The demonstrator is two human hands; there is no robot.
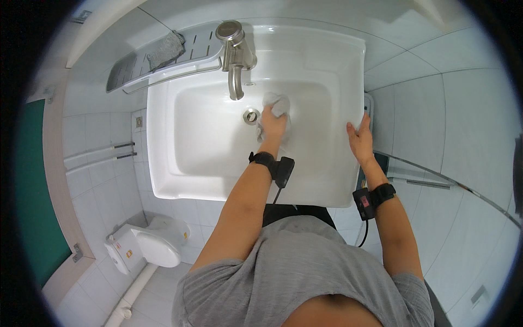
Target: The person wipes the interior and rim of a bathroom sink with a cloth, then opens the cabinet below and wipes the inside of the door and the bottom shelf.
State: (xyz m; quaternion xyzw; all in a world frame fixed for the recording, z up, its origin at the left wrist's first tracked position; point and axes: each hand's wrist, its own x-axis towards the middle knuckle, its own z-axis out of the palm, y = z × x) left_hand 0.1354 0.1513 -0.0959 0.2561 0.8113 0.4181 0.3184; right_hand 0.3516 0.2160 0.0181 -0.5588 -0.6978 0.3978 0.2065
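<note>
In the white ceramic washbasin, my left hand is closed on a bunched, pale grey cloth. Cloth and hand press against the basin floor, just right of the metal drain. Part of the cloth is hidden under my fingers. At the basin's right edge is my right hand, its thumb on the rim and its fingers apart along the outer side. Above the drain stands a brushed-metal faucet; no water shows from its spout.
A grey slotted rack with a rail holds a folded grey cloth left of the faucet. A white toilet stands at lower left. To the right, a mirror-like panel edge runs near my right arm. Cables hang from both wrist devices.
</note>
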